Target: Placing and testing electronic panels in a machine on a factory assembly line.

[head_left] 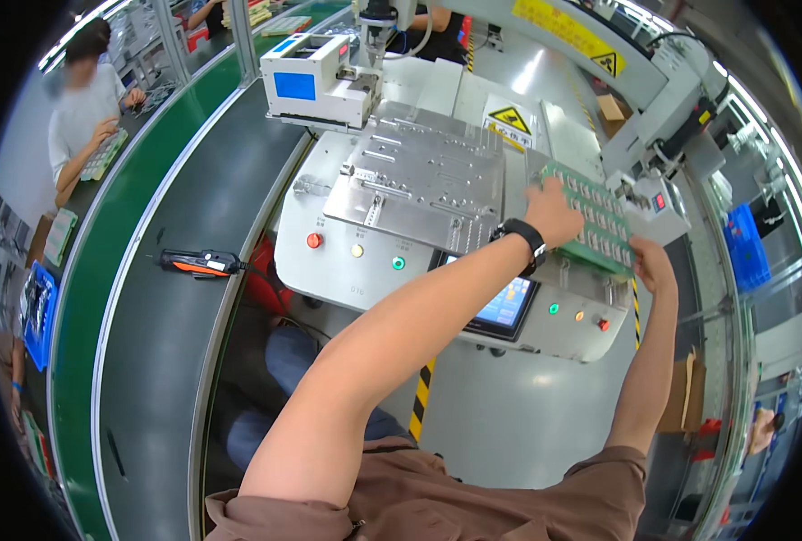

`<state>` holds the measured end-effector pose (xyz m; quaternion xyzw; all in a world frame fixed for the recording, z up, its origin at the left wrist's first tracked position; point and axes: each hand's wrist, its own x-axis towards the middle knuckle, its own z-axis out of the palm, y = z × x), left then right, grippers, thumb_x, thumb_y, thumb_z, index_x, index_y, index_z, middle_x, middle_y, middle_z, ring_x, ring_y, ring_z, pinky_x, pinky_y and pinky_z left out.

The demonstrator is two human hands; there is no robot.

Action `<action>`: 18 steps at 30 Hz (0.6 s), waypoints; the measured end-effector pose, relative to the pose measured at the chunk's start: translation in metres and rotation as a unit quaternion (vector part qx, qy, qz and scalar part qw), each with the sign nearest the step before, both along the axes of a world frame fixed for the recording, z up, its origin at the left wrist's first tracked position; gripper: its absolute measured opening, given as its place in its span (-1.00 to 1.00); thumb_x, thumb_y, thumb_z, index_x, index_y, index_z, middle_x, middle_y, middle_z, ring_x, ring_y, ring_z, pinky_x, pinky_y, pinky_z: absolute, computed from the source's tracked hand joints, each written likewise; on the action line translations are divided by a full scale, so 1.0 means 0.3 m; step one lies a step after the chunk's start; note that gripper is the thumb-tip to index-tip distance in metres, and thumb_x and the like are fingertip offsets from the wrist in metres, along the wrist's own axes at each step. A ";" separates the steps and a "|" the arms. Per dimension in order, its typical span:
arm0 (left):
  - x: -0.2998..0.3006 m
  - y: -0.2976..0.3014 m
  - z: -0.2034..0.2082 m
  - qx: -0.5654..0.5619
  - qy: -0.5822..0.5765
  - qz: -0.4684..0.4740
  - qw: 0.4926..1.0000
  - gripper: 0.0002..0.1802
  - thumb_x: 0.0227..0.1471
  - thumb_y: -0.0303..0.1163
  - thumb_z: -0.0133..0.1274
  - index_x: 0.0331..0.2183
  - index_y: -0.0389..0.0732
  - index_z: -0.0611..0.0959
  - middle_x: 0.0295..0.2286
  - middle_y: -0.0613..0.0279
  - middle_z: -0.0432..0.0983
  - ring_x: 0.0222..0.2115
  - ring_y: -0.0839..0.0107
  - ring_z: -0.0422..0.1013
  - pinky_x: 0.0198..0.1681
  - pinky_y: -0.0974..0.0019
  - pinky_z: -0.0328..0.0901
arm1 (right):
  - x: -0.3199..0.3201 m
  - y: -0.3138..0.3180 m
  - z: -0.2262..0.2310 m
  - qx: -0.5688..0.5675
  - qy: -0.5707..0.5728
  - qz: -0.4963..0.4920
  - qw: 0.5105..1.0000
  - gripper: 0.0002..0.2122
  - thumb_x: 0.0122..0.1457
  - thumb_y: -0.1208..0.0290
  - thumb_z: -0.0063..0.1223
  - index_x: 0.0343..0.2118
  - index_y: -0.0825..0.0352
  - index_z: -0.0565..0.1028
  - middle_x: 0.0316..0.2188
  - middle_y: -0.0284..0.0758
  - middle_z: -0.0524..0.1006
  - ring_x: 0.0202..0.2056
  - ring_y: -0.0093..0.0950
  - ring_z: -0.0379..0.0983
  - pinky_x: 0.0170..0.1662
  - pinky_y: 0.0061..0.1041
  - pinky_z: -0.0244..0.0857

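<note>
A green circuit board panel with rows of small parts lies tilted over the right side of a grey machine. My left hand, with a black watch on the wrist, grips the panel's left edge. My right hand holds its lower right corner. Left of the panel sits a bare metal fixture plate on the machine top.
The machine front has a red button, a yellow one and a green one, plus a small touchscreen. A dark conveyor belt runs at the left with an orange-black tool on it. Another person works beyond the belt.
</note>
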<state>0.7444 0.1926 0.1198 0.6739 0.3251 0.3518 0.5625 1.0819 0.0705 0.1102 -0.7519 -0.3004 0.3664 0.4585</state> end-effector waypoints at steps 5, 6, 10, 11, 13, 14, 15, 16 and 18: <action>0.068 0.025 -0.090 0.023 -0.022 -0.029 0.999 -0.77 -0.08 -0.41 0.04 -0.40 -0.35 0.68 -0.38 -0.18 0.61 -0.26 -0.13 0.52 -0.18 0.05 0.42 | -0.051 -0.010 -0.004 0.011 0.021 -0.034 0.999 -0.91 0.16 0.38 0.07 -0.35 0.26 0.52 -0.56 -0.53 0.42 -0.55 -0.70 0.34 -0.58 -0.62 0.18; 0.070 0.081 -0.144 0.008 -0.043 -0.054 0.998 -0.81 -0.09 -0.45 0.04 -0.42 -0.36 0.66 -0.38 -0.08 0.58 -0.32 0.05 0.47 -0.23 0.13 0.35 | -0.047 0.034 -0.007 0.023 0.030 -0.013 0.999 -0.91 0.15 0.40 0.07 -0.35 0.28 0.51 -0.56 -0.49 0.45 -0.57 -0.68 0.37 -0.59 -0.60 0.21; 0.052 0.123 -0.166 -0.083 -0.107 -0.084 0.987 -0.85 -0.03 -0.53 0.03 -0.38 -0.35 0.65 -0.39 0.09 0.55 -0.37 0.29 0.39 -0.30 0.23 0.24 | -0.026 0.079 0.014 0.063 0.051 -0.017 0.997 -0.93 0.14 0.42 0.08 -0.37 0.28 0.51 -0.55 -0.47 0.46 -0.58 -0.66 0.38 -0.58 -0.59 0.22; 0.044 0.114 -0.155 -0.123 -0.133 -0.080 0.980 -0.82 -0.02 -0.54 0.03 -0.33 -0.36 0.67 -0.39 0.12 0.54 -0.36 0.32 0.38 -0.29 0.26 0.24 | 0.027 0.074 0.047 0.068 0.014 -0.015 0.997 -0.93 0.13 0.42 0.10 -0.38 0.27 0.51 -0.54 -0.46 0.47 -0.56 -0.64 0.38 -0.55 -0.57 0.24; -0.015 0.082 -0.112 -0.099 -0.132 -0.042 0.985 -0.69 -0.01 -0.57 0.03 -0.17 -0.38 0.66 -0.38 0.21 0.53 -0.38 0.42 0.34 -0.29 0.32 0.22 | -0.069 0.100 0.092 0.108 0.018 -0.012 0.994 -0.94 0.10 0.41 0.14 -0.43 0.23 0.51 -0.53 -0.48 0.43 -0.52 -0.63 0.36 -0.47 -0.54 0.23; -0.067 0.022 -0.016 -0.199 -0.192 -0.052 0.960 -0.64 -0.02 -0.57 0.04 -0.11 -0.40 0.64 -0.36 0.22 0.53 -0.37 0.45 0.34 -0.26 0.34 0.23 | -0.073 0.043 0.125 0.125 -0.009 0.009 0.992 -0.94 0.09 0.40 0.13 -0.44 0.23 0.50 -0.53 -0.49 0.43 -0.51 -0.63 0.36 -0.46 -0.55 0.23; -0.132 -0.005 0.040 -0.292 -0.255 -0.045 0.921 -0.57 -0.03 -0.58 0.05 -0.06 -0.43 0.61 -0.34 0.24 0.53 -0.36 0.48 0.33 -0.24 0.37 0.24 | -0.104 0.036 0.170 0.144 -0.037 0.047 0.988 -0.94 0.09 0.40 0.13 -0.46 0.22 0.49 -0.53 -0.50 0.43 -0.49 -0.64 0.36 -0.44 -0.56 0.22; -0.196 0.012 0.033 -0.227 -0.259 -0.033 0.938 -0.61 -0.02 -0.57 0.03 -0.08 -0.45 0.61 -0.28 0.19 0.54 -0.33 0.48 0.35 -0.19 0.38 0.26 | -0.215 0.062 0.224 0.159 -0.058 0.037 0.985 -0.92 0.09 0.41 0.12 -0.48 0.21 0.47 -0.54 -0.51 0.42 -0.47 -0.65 0.36 -0.41 -0.57 0.22; -0.290 -0.021 0.061 -0.206 -0.267 0.002 0.941 -0.62 0.01 -0.56 0.01 -0.10 -0.46 0.62 -0.29 0.19 0.54 -0.30 0.47 0.37 -0.16 0.37 0.28 | -0.299 0.047 0.279 0.184 -0.077 0.066 0.978 -0.93 0.12 0.41 0.11 -0.36 0.26 0.53 -0.47 -0.48 0.51 -0.41 -0.65 0.42 -0.35 -0.57 0.29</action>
